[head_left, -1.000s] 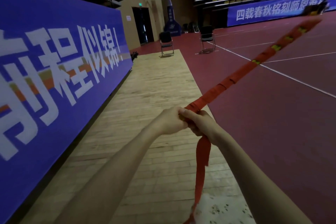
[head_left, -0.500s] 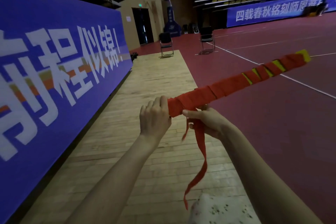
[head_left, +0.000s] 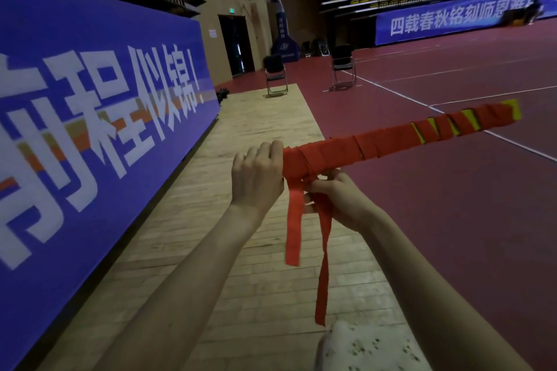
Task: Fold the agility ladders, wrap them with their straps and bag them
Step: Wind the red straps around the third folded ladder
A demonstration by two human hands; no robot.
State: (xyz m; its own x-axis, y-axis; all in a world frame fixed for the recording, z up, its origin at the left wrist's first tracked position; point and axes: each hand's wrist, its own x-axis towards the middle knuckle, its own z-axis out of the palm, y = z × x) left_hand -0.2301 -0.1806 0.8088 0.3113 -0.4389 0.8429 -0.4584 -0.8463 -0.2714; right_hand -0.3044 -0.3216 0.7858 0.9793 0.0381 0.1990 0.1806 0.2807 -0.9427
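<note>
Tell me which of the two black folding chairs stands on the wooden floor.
The left black folding chair, nearer the blue banner, stands on the wood; the right chair stands on red court by the white line.

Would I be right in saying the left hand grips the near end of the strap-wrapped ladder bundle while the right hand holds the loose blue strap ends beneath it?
Not quite: in the head view the loose strap ends are red, not blue. The left hand does grip the near end of the bundle, and the right hand holds the straps beneath it.

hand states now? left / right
Left hand: closed around the near end of the folded ladder bundle.
Right hand: closed, pinching the red strap under the bundle.
</note>
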